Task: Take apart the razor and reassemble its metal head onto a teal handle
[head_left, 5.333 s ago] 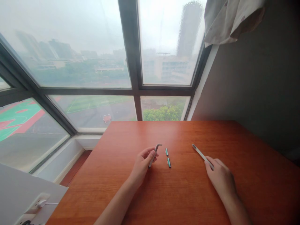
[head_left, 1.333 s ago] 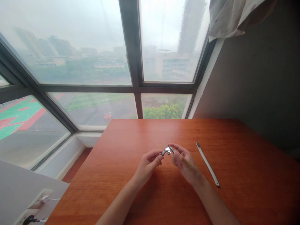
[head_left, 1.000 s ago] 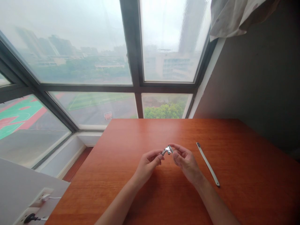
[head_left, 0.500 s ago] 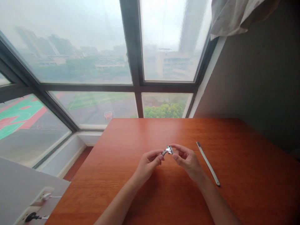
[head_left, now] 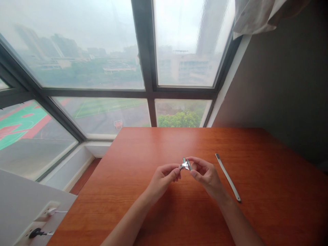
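Observation:
Both hands meet above the middle of the red-brown wooden table (head_left: 179, 212). My left hand (head_left: 162, 179) is closed in a pinch on a small silver metal handle with a bent head (head_left: 182, 166). My right hand (head_left: 205, 174) pinches a tiny grey-and-green cartridge (head_left: 188, 163) right against that metal head. A second thin green piece (head_left: 183, 159) shows just above the fingers; I cannot tell whether it lies on the table or is held. Most of the handle is hidden in my left fingers.
A long slim white stick (head_left: 228, 177) lies on the table to the right of my right hand. A large window (head_left: 102, 68) fills the far side, a dark wall (head_left: 282, 85) the right. A white socket strip with a plug (head_left: 38, 229) sits at lower left.
Five seconds ago my right hand held the white stick and two cartridges lay on the table; now the stick lies free and my right hand holds a cartridge at the handle's head. Over the last second, little moved.

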Motion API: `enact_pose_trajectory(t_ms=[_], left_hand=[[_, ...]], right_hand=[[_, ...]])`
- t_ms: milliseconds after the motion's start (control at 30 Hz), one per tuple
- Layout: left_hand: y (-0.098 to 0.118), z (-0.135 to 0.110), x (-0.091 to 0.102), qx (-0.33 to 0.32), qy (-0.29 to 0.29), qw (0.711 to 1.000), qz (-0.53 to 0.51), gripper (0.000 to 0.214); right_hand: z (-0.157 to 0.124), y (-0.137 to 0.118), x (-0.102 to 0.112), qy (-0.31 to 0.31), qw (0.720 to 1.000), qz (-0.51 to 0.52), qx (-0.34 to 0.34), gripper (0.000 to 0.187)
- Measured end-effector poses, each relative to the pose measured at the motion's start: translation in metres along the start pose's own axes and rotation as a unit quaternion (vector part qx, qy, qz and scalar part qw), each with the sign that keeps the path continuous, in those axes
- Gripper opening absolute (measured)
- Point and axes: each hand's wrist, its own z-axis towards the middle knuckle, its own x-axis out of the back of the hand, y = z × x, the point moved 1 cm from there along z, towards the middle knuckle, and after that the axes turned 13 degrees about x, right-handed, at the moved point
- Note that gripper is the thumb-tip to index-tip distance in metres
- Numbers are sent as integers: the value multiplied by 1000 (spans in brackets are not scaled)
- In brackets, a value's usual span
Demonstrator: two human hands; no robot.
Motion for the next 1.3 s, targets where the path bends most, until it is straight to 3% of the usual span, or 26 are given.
enact_pose_trajectory(t_ms=[500,900,1300], left_hand=[[-2,1,0,3,-9,1000,-6,36],[-2,1,1,-6,31,999,29,39],[-3,0,0,-31,48,998,35,34]], right_hand=[[0,-4,3,5,1000,-30,-5,37],[0,-4,4,-1,997,-77,-11,40],[-1,-3,5,9,998,-54,-13,43]])
